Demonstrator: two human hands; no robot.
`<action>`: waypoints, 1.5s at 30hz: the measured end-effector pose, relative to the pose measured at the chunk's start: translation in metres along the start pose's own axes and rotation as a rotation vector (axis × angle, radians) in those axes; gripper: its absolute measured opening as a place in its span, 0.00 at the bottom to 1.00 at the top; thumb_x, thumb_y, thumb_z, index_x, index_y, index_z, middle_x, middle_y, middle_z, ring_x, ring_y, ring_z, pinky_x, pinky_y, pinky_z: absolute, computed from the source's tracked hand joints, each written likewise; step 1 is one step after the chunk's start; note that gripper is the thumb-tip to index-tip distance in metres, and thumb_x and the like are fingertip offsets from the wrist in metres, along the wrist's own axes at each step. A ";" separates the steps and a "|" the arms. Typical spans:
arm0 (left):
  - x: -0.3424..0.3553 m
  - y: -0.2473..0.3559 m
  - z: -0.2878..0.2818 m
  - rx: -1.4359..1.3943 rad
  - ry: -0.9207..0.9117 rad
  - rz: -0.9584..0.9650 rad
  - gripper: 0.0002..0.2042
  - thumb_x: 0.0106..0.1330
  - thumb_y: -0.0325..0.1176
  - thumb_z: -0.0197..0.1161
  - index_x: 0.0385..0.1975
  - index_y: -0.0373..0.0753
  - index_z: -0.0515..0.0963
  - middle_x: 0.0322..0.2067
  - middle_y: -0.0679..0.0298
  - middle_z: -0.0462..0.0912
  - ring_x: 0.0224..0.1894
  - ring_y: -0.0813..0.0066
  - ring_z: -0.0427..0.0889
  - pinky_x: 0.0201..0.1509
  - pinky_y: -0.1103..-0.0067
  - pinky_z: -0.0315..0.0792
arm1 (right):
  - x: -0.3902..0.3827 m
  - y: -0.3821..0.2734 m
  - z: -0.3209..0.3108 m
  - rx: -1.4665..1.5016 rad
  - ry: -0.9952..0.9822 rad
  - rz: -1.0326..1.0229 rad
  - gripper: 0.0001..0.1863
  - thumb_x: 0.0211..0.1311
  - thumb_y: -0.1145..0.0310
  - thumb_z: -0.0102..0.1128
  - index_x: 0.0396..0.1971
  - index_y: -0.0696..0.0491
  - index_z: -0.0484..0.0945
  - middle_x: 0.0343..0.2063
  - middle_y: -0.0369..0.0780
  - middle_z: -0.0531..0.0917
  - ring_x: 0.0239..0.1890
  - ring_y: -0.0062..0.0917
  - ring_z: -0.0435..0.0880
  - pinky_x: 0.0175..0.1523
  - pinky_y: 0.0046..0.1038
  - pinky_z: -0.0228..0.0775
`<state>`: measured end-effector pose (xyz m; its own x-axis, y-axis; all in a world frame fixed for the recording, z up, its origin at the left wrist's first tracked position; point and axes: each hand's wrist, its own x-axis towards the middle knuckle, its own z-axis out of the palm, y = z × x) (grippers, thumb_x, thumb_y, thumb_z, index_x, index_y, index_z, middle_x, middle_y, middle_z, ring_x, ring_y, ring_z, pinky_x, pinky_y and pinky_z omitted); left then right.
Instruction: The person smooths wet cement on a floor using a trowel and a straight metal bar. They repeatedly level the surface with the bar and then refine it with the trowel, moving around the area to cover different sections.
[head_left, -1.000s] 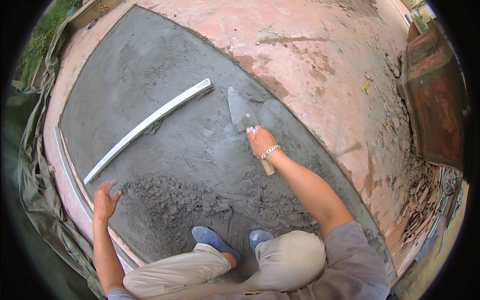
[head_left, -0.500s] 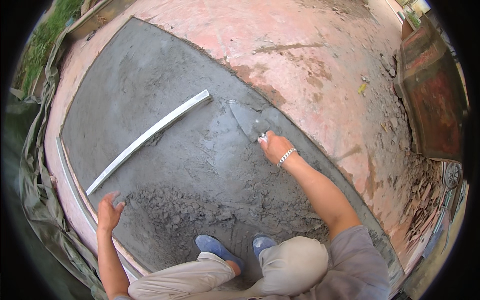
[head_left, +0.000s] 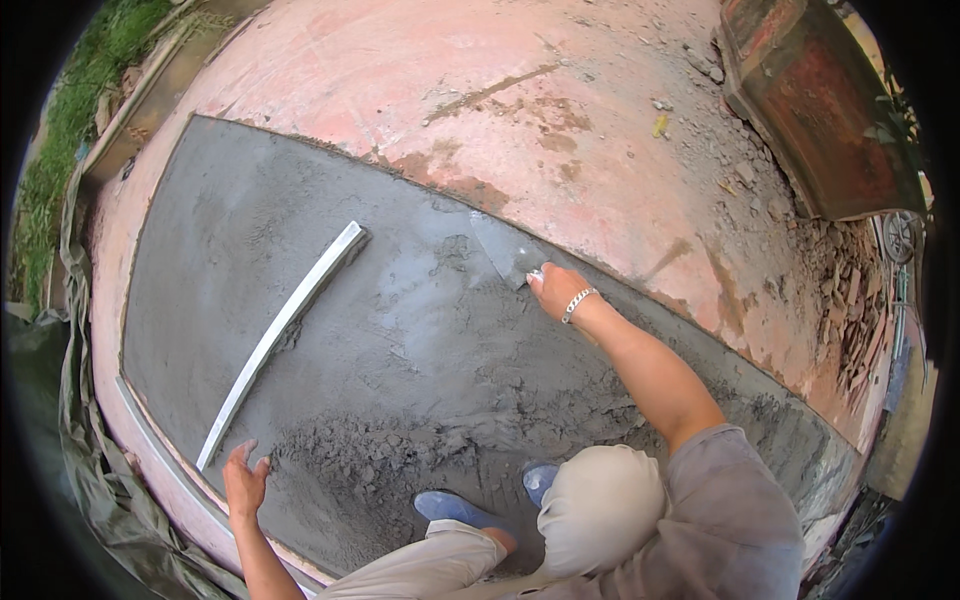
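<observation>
Near the far right edge of a wet grey mortar bed [head_left: 420, 320], beside rough pinkish paving [head_left: 400, 60], a pointed, mortar-filmed trowel [head_left: 499, 250] is held by the right hand [head_left: 562, 291], its fingers wrapped around the handle. On the left, a long, slim, pale bar [head_left: 275, 345] is laid across the smoothed mortar, with the loosely parted, empty fingers of the left hand [head_left: 246, 482] held near its closer end. Coarse, crumbly mortar [head_left: 370, 455] is heaped before the blue shoes [head_left: 452, 508].

No readable text, no legible labels or brands, no numbers, no signs
</observation>
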<state>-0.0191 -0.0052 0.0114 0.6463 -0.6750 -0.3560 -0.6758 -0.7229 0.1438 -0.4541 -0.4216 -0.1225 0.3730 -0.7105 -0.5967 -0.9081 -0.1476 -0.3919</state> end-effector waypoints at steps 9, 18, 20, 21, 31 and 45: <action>0.012 0.008 0.009 0.029 -0.043 0.075 0.21 0.58 0.27 0.67 0.53 0.30 0.79 0.52 0.48 0.82 0.57 0.51 0.79 0.64 0.67 0.70 | -0.081 0.085 0.002 0.035 -0.014 0.211 0.25 0.75 0.54 0.43 0.48 0.64 0.73 0.38 0.61 0.83 0.43 0.54 0.83 0.51 0.48 0.74; 0.027 0.017 0.018 -0.003 -0.078 0.093 0.20 0.60 0.27 0.67 0.53 0.31 0.79 0.52 0.48 0.82 0.57 0.51 0.79 0.64 0.67 0.69 | -0.153 0.166 0.005 0.028 0.011 0.322 0.25 0.75 0.52 0.42 0.45 0.63 0.73 0.36 0.60 0.83 0.42 0.54 0.83 0.51 0.48 0.73; 0.028 0.016 0.019 0.015 -0.097 0.116 0.20 0.60 0.27 0.67 0.53 0.32 0.78 0.52 0.48 0.81 0.57 0.50 0.79 0.63 0.66 0.69 | -0.166 0.187 0.009 0.016 0.011 0.334 0.25 0.75 0.52 0.43 0.44 0.63 0.73 0.36 0.59 0.83 0.41 0.54 0.83 0.50 0.48 0.73; 0.028 0.015 0.020 0.023 -0.100 0.127 0.20 0.59 0.27 0.67 0.53 0.32 0.78 0.52 0.48 0.81 0.57 0.50 0.79 0.63 0.66 0.70 | -0.173 0.198 0.012 0.023 0.016 0.360 0.25 0.75 0.52 0.43 0.44 0.63 0.73 0.36 0.59 0.83 0.41 0.54 0.83 0.49 0.48 0.73; 0.024 -0.006 0.026 0.074 -0.102 0.124 0.21 0.57 0.27 0.68 0.52 0.31 0.78 0.52 0.46 0.81 0.57 0.47 0.78 0.64 0.65 0.69 | -0.288 0.288 0.044 0.042 0.176 0.665 0.26 0.70 0.48 0.46 0.42 0.59 0.76 0.35 0.59 0.83 0.42 0.58 0.81 0.48 0.49 0.72; 0.008 0.006 0.018 0.046 -0.055 0.119 0.22 0.58 0.25 0.65 0.54 0.31 0.77 0.54 0.45 0.80 0.59 0.47 0.76 0.66 0.67 0.66 | -0.124 0.099 -0.065 -0.563 0.068 0.022 0.15 0.67 0.61 0.59 0.41 0.59 0.74 0.34 0.56 0.85 0.39 0.51 0.86 0.45 0.46 0.79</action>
<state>-0.0244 -0.0122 -0.0073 0.5412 -0.7453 -0.3895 -0.7627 -0.6301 0.1460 -0.6024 -0.3926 -0.0417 0.3565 -0.7578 -0.5464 -0.8840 -0.4629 0.0653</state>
